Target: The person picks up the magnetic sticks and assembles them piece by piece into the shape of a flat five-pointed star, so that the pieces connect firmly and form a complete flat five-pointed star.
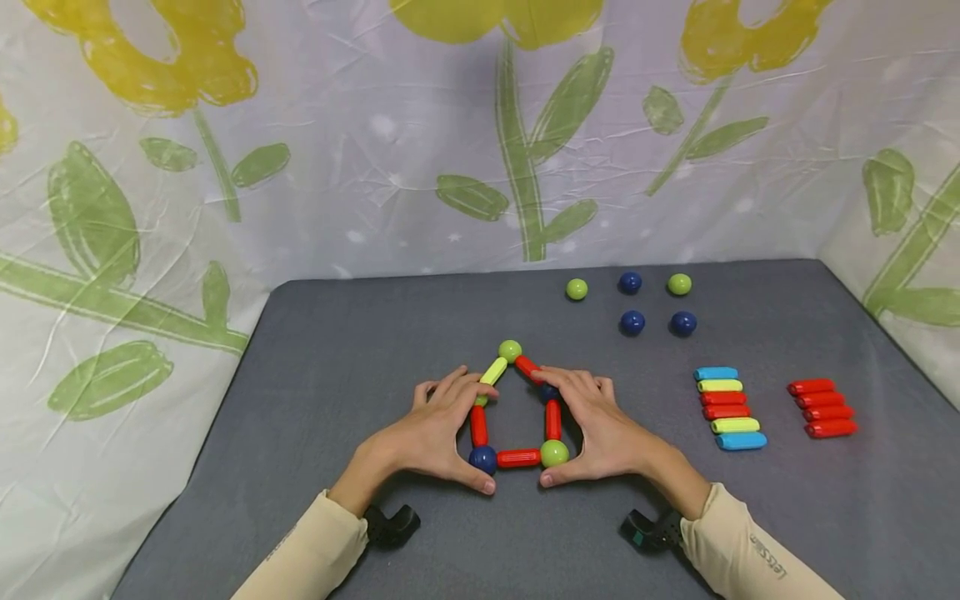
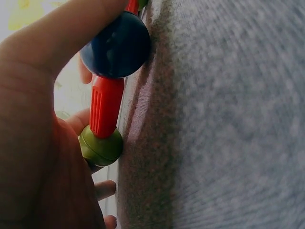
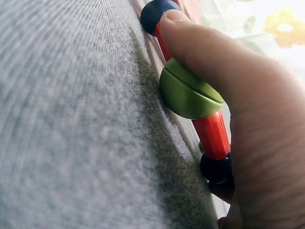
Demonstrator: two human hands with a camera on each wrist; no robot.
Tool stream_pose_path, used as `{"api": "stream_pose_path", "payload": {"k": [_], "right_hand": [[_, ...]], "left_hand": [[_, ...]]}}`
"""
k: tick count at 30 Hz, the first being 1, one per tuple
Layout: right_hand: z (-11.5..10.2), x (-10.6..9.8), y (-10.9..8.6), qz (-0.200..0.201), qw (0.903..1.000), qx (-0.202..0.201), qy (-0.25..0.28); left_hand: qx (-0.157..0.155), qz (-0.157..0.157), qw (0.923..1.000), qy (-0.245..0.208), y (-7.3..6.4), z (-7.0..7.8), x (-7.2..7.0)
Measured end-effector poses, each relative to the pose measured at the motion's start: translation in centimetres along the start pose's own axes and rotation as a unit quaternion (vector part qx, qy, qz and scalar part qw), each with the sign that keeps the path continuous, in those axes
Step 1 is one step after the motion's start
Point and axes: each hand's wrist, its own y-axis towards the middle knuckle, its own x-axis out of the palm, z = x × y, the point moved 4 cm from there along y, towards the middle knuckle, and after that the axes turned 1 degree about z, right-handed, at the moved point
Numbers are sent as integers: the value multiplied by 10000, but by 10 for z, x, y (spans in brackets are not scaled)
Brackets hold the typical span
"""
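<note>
A house-shaped frame of magnetic rods and balls lies on the grey table, its peak at a green ball [image 1: 510, 351]. Around its left side my left hand [image 1: 438, 433] holds on, the thumb at the lower-left blue ball [image 2: 116, 45] and the fingers by the left green ball [image 2: 101, 145] and yellow rod [image 1: 492, 371]. My right hand [image 1: 603, 425] holds the opposite side. Its thumb is against the lower-right green ball [image 3: 188, 93], while its fingertips reach the right blue ball [image 1: 549, 392] and upper red rod [image 1: 528, 367]. A red rod [image 1: 519, 458] forms the base.
Several loose blue and green balls [image 1: 632, 323] sit at the back right. Blue, yellow and red rods [image 1: 726, 412] lie in a column to the right, with red rods [image 1: 830, 413] stacked farther right. A flower-printed cloth [image 1: 337, 167] hangs behind the table [image 1: 315, 358].
</note>
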Motion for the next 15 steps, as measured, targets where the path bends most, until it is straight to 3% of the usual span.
{"api": "stream_pose_path", "payload": {"k": [10, 15], "right_hand": [[0, 0, -1, -12, 10000, 63, 32], [-1, 0, 0, 11, 10000, -3, -2]], "left_hand": [[6, 11, 10000, -36, 0, 1, 1], [211, 67, 9997, -142, 0, 4, 2]]}}
